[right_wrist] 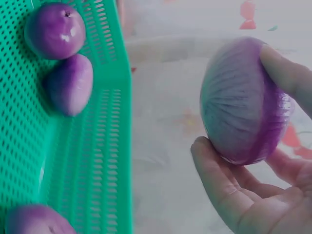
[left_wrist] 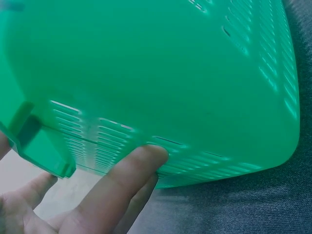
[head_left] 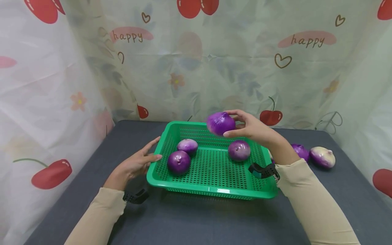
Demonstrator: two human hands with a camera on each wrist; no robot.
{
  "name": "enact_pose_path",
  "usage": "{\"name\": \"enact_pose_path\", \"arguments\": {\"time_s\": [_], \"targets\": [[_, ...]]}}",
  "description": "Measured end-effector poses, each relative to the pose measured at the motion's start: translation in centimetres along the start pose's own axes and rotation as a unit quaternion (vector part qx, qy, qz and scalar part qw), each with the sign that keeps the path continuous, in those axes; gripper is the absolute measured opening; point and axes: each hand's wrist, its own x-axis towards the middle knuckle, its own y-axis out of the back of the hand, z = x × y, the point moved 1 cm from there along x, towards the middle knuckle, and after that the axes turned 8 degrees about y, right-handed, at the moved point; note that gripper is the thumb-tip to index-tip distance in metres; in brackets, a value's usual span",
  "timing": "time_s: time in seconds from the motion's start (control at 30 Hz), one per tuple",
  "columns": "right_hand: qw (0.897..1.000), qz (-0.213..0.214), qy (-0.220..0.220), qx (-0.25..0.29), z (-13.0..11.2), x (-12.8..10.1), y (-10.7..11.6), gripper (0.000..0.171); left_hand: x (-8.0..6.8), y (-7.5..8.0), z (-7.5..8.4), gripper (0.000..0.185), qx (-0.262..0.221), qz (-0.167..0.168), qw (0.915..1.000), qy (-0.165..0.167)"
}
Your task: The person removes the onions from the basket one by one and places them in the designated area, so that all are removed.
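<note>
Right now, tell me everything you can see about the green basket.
The basket is bright green, apparently plastic, rectangular and shallow, with rounded corners, a rolled rim and a slotted floor and walls. It sits upright on the grey table. Three purple onions lie inside: two near its left end and one toward the right. The left hand touches its left wall with straight fingers. The right hand holds a fourth onion above the far rim, apart from the basket.

basket (head_left: 211, 190) mid-table (head_left: 183, 221); 3 onions (head_left: 179, 162) inside; 2 onions (head_left: 322, 157) right of basket.
</note>
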Motion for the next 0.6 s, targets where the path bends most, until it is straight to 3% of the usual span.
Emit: {"name": "enact_pose_path", "arguments": {"time_s": [0.13, 0.27, 0.6], "targets": [[0.999, 0.034, 0.001, 0.012, -0.5, -2.3, 1.6, 0.076, 0.0, -0.1, 0.1, 0.085, -0.003, 0.000, 1.0000, 0.002], [0.997, 0.080, -0.006, -0.008, -0.2, -4.6, 3.0, 0.075, 0.0, -0.1, 0.1, 0.085, -0.004, 0.005, 1.0000, 0.004], [0.987, 0.133, -0.056, -0.065, 3.6, -10.0, 6.2, 0.081, 0.1, -0.1, 0.0, 0.085, -0.002, 0.009, 1.0000, 0.004]]}}
